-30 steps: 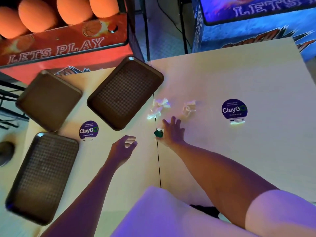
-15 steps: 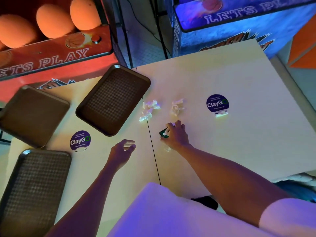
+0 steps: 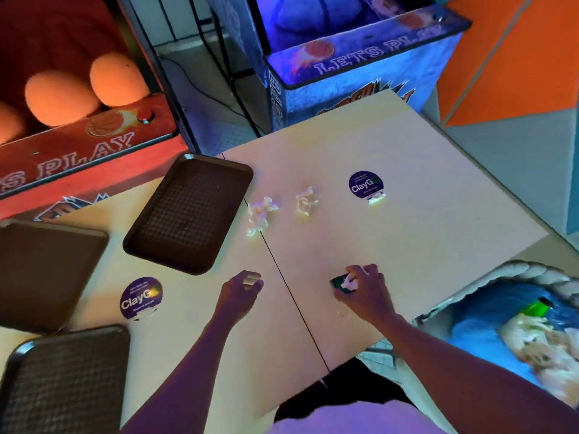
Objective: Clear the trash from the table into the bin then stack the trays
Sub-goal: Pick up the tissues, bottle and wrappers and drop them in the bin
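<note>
Now that the green scrap [image 3: 339,282] has been closed on, it is pinched in the curled right hand [image 3: 363,288], which lay spread over it a second ago; it has been drawn back across the tabletop [image 3: 423,239] towards the bin [image 3: 529,272], newly in view at the right; the left hand [image 3: 241,291] is held loosely curled, nothing gripped; tissues [image 3: 261,211] are left uncollected; trays [image 3: 188,211] remain unstacked.

An arcade eating area: basketball game machines [image 3: 360,70] marked "LETS PLAY" beside a table [image 3: 407,245] with trays [image 3: 188,214]
</note>
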A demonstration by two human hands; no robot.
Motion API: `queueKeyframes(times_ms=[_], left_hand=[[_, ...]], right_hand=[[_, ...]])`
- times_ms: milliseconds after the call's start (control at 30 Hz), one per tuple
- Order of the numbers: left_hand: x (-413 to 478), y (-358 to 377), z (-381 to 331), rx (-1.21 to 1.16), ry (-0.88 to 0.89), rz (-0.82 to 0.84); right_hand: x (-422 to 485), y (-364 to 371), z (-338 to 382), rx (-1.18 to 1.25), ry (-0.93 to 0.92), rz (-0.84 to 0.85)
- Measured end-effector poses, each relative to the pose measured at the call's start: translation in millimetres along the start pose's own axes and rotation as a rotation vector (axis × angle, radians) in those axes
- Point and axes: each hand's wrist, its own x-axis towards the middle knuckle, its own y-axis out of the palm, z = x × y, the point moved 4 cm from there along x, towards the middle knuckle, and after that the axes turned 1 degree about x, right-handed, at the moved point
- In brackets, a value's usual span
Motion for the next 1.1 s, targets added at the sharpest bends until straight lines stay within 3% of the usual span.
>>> queueKeyframes(times_ms=[200,367,633,800,967,1100], left_hand=[[68.1,-8.7,-24.5,0.091,0.108,-0.032],[135.6,-14.2,-54.5,0.424,0.252,-0.133],[212.0,0.5,-62.2,0.858,0.257,0.049],[208.6,11.9,-56.7,0.792,0.334,-0.065],[175.8,24.8,-60.7,0.684,0.289,-0.021],[135.9,46.4,-80.2,0.493,0.362,-0.015]], right_hand=[[-28.7,4.2,-35.8,-0.026,0.065,-0.058],[-38.4,-1.6,-29.7,0.038,0.088,-0.071],[-29.1,-1.2,-19.8,0.080,0.145,-0.017],[-25.2,-13.1,-16.4,0.086,0.159,-0.023],[-36.9,-23.3,-33.2,0.089,0.200,0.006],[-46.9,-37.2,-52.5,0.113,0.205,0.010]])
